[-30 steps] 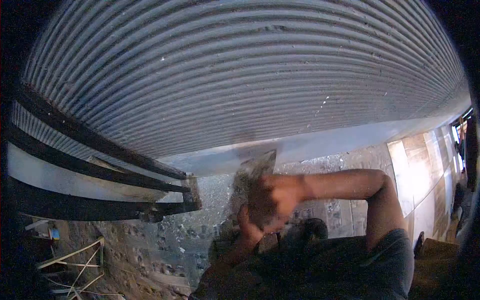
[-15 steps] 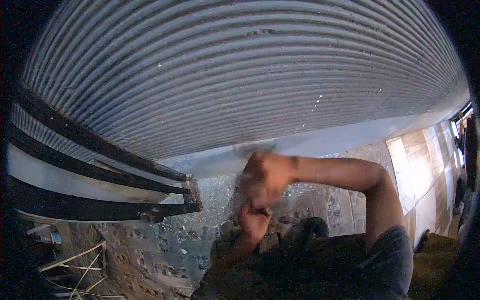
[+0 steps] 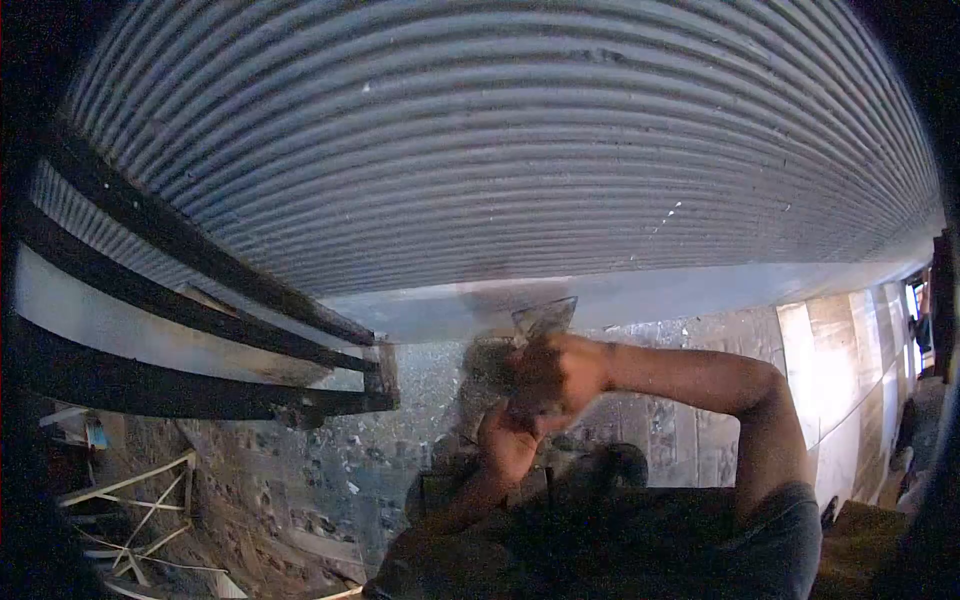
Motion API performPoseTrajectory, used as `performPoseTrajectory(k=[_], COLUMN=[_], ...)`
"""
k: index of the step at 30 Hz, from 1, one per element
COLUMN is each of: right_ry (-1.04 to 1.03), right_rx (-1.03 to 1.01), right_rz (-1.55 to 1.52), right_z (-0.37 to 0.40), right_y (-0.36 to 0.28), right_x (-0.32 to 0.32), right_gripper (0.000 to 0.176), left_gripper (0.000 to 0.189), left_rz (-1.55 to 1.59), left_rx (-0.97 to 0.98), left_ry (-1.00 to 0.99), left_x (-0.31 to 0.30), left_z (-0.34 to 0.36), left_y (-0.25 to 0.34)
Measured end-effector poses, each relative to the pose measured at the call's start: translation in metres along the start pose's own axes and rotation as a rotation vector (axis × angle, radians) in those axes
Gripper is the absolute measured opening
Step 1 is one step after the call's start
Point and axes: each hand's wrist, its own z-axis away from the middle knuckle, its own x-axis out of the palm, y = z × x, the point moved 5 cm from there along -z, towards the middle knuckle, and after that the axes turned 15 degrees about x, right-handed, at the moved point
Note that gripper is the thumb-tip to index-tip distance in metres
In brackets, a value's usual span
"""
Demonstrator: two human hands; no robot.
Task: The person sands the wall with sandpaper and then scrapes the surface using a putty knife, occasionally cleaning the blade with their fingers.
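My right hand is closed around a putty knife, in front of the low smooth band of the wall. The putty knife's flat, triangular blade points up and away from me; its handle is hidden in the fist. Just below and to the left, my left hand is raised close to the right one, its fingers curled. What it holds, if anything, is too dark and blurred to make out. Beyond both hands stand the pale smooth band and the ribbed grey wall.
Dark rails reach in from the left, ending near the wall's foot. Pale crossed bars stand at lower left. The speckled floor carries scattered white bits. Bright light falls on the paving at right.
The putty knife's blade shows clearly now, where it was blurred before. My right hand has moved slightly down and right in view. The wall and rails have shifted a little as the camera moved.
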Motion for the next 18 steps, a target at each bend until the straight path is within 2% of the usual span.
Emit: performPoseTrajectory(k=[1,2,4,6,7,8,9,10,12,14,15,16,18], right_ry=[-0.007,-0.066,-0.124,-0.105,-0.099,-0.09,-0.08,-0.079,0.01,-0.016,-0.038,-0.028,-0.256], right_rx=[0.004,0.055,0.107,-0.077,-0.078,-0.113,-0.146,-0.139,-0.131,-0.101,-0.075,-0.075,0.044], right_rz=[-0.007,-0.098,-0.19,-0.155,-0.153,-0.001,0.147,0.135,-0.027,-0.149,-0.27,-0.268,0.162], right_z=[0.005,0.003,-0.005,-0.018,-0.023,-0.027,-0.031,-0.033,-0.039,-0.039,-0.042,-0.037,-0.035], right_y=[-0.012,-0.026,-0.027,-0.014,-0.015,-0.019,-0.024,-0.029,-0.035,-0.05,-0.055,-0.043,-0.006], right_x=[0.009,0.016,0.013,-0.008,-0.013,-0.017,-0.018,-0.018,-0.027,0.004,0.01,0.002,-0.021], right_gripper=[0.014,0.016,0.019,0.022,0.022,0.022,0.022,0.022,0.023,0.022,0.021,0.021,0.02], left_gripper=[0.037,0.037,0.038,0.039,0.039,0.039,0.039,0.039,0.038,0.037,0.037,0.037,0.038], left_rz=[-0.144,-0.141,-0.61,-1.083,-1.324,-1.325,-0.692,-0.056,-0.038,-0.015,-0.009,-0.007,0.004], left_rx=[0.074,0.072,0.197,0.325,0.387,0.388,0.232,0.07,0.048,0.011,-0.007,-0.028,-0.066], left_ry=[0.072,0.076,-0.041,-0.172,-0.241,-0.239,-0.062,0.114,0.126,0.134,0.136,0.142,0.144], left_x=[0.002,-0.003,-0.026,-0.045,-0.031,-0.021,-0.02,-0.011,-0.003,0.004,0.007,0.009,0.011], left_z=[0.001,0.002,0.0,-0.003,-0.002,-0.002,-0.002,0.005,0.006,0.004,0.003,0.004,0.003], left_y=[0.003,0.0,0.0,0.0,0.005,0.005,0.001,-0.007,-0.01,-0.01,-0.008,-0.005,0.0])
